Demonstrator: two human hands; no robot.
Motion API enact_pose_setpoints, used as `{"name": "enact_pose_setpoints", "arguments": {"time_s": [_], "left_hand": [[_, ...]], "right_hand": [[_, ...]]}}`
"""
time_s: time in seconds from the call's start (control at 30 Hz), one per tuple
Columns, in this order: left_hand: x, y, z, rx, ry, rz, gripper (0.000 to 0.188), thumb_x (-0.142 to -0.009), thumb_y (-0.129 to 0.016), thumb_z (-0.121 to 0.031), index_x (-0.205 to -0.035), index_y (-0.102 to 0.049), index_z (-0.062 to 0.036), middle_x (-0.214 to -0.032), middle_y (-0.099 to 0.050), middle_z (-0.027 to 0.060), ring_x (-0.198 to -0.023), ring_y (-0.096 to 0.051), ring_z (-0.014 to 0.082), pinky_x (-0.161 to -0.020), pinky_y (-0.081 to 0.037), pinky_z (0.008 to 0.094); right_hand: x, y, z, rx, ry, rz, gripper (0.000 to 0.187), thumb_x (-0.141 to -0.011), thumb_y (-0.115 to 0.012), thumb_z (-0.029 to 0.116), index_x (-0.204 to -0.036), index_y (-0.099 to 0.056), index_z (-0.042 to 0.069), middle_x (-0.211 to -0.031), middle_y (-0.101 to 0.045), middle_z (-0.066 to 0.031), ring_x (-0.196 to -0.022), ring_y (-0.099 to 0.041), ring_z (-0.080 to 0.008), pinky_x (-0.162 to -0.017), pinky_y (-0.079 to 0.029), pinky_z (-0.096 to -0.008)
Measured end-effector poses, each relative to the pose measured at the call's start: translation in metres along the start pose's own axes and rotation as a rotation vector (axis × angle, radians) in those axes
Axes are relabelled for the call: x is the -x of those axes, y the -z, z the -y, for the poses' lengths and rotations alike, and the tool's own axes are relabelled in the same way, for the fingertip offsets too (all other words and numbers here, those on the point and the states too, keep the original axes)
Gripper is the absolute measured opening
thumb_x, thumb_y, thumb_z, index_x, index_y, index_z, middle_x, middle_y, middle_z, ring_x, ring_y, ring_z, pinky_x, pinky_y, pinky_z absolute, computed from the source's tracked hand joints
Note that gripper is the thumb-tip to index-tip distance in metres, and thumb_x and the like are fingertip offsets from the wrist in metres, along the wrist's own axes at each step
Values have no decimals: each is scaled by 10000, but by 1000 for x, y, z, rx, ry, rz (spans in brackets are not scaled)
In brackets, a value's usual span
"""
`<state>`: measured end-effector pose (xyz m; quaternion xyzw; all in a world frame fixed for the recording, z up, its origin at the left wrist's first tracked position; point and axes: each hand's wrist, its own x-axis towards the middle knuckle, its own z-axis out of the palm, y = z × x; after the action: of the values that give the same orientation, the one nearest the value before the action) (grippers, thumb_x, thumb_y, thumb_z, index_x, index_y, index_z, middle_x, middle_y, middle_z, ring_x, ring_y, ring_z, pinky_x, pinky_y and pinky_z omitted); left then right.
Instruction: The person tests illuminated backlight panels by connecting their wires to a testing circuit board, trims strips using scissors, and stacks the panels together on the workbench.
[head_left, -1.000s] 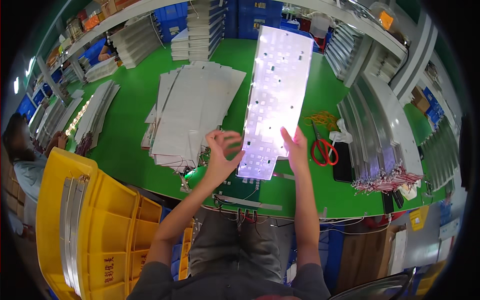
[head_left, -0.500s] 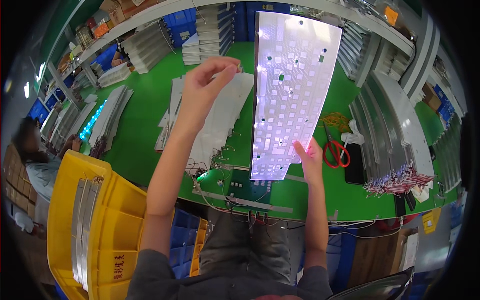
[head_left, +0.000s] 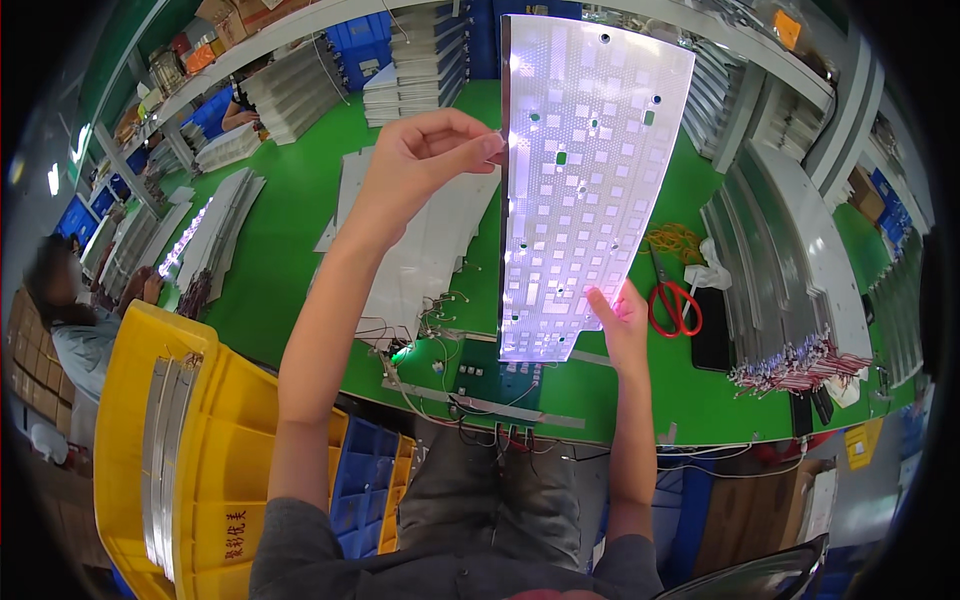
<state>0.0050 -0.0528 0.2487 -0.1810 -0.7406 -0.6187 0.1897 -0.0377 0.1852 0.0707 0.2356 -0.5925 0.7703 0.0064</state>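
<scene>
A tall, thin keyboard backlight panel (head_left: pixel 585 200) stands upright before me, glowing white-violet, with rows of small square windows and several holes. My right hand (head_left: pixel 620 318) grips its lower right edge, thumb on the face. Its lower end is at a green circuit board (head_left: pixel 490 382) on the bench. My left hand (head_left: pixel 425 160) is closed in a pinch at the panel's upper left edge. Whatever is between those fingertips is too small to name. Behind that forearm lies a stack of white sheets (head_left: pixel 410 260) with thin wires at its near end.
Red-handled scissors (head_left: pixel 676 308) and a black phone (head_left: pixel 711 330) lie right of the panel. Further right stand stacked panels (head_left: pixel 775 270) with wire bundles. A yellow crate (head_left: pixel 220 430) is at lower left. Beyond it, another person (head_left: pixel 75 310) sits near a lit strip (head_left: pixel 187 238).
My left hand has moved right, bringing its pinched fingertips to the panel's left edge. The panel has shifted slightly, still in my right hand. The distant strip turned from cyan to whitish violet.
</scene>
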Motion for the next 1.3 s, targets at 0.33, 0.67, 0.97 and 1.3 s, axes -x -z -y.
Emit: {"name": "enact_pose_setpoints", "arguments": {"time_s": [0.33,0.67,0.97,1.3], "left_hand": [[0,-3,2,-57,-61,3,128,-834,-607,-96,-906,-619,9,-832,-663,71,-782,-632,116,-729,-495,239],[-4,-2,-2,-178,-67,13,110,-821,-629,-104,-862,-631,-2,-794,-648,40,-748,-613,103,-711,-482,234],[-5,-1,-5,-254,-94,27,115,-824,-630,-100,-869,-627,6,-790,-654,46,-752,-622,94,-699,-476,203],[-5,-2,-1,-337,-96,-49,120,-814,-646,-110,-860,-621,-1,-773,-635,23,-703,-586,72,-666,-464,195]], "right_hand": [[0,2,-1,13,-11,12,261,-857,-599,89,-1076,-537,-40,-989,-624,-80,-869,-565,-100,-774,-446,-257],[0,3,-1,9,3,19,262,-856,-596,82,-1080,-534,-39,-991,-622,-78,-873,-564,-98,-773,-446,-252],[2,1,0,20,15,17,250,-858,-593,79,-1071,-535,-38,-979,-622,-79,-856,-560,-92,-760,-446,-246],[5,-2,4,37,28,-5,233,-857,-586,54,-1064,-540,-43,-975,-620,-77,-856,-555,-92,-755,-442,-241]]}}
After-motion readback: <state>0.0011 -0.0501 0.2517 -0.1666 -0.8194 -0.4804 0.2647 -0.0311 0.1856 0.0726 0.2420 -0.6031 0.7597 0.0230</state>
